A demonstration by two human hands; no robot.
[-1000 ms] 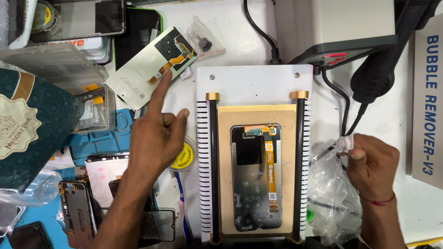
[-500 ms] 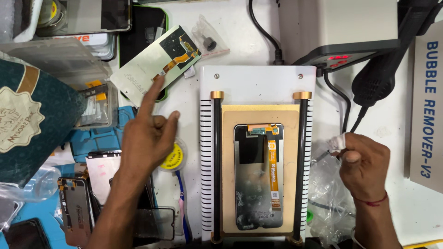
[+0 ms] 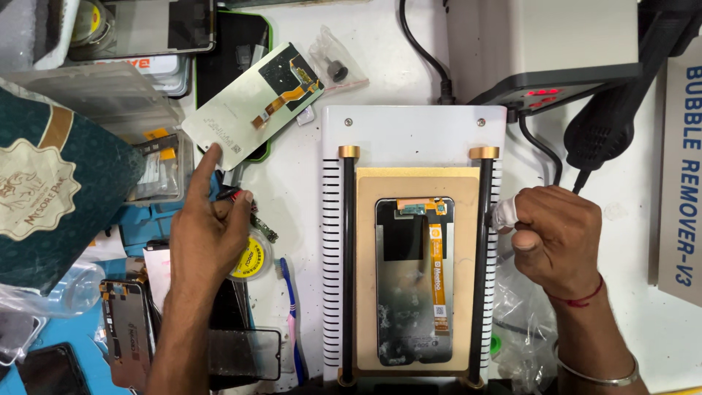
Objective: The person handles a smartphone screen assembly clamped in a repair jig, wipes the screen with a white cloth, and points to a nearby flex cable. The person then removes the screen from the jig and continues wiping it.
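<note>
Left hand (image 3: 208, 234) mostly open, index fingertip touched lower corner of loose display panel (image 3: 252, 102) lying tilted on bench (image 3: 292, 183), held nothing. Right hand (image 3: 556, 238) closed in fist around white wad (image 3: 504, 214), beside right rail of heating plate (image 3: 417, 132); phone screen (image 3: 414, 281) lay on plate.

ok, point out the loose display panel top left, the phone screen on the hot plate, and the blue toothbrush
loose display panel (image 3: 238, 117), head view, on its pale back surface
phone screen (image 3: 411, 292), head view, middle of its back
blue toothbrush (image 3: 292, 307), head view, on the handle
</note>
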